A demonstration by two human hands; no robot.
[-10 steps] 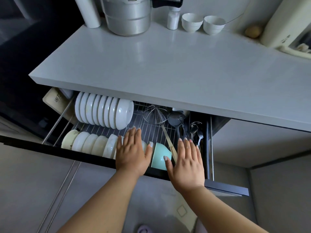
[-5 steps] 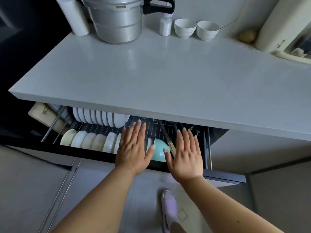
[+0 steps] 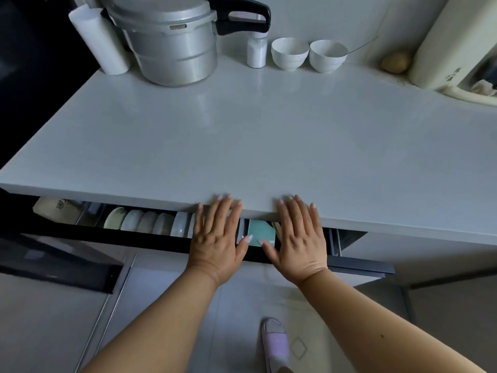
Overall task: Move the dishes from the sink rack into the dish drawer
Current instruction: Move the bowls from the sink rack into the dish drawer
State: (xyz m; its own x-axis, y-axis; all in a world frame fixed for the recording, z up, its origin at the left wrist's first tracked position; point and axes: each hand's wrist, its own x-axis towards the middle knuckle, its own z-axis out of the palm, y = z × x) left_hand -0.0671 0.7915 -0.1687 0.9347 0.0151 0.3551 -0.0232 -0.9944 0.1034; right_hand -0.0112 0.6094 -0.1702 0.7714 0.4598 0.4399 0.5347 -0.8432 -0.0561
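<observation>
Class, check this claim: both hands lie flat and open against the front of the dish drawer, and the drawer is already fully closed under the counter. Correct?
Not quite. The head view shows the dish drawer partly open, with white plates and a teal cup visible. The left hand and right hand do lie flat and open.

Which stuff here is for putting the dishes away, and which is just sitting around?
For the job: dish drawer, white dishes, teal bowl, left hand, right hand.
Just sitting: pressure cooker, two white bowls, shaker, potato.
</observation>
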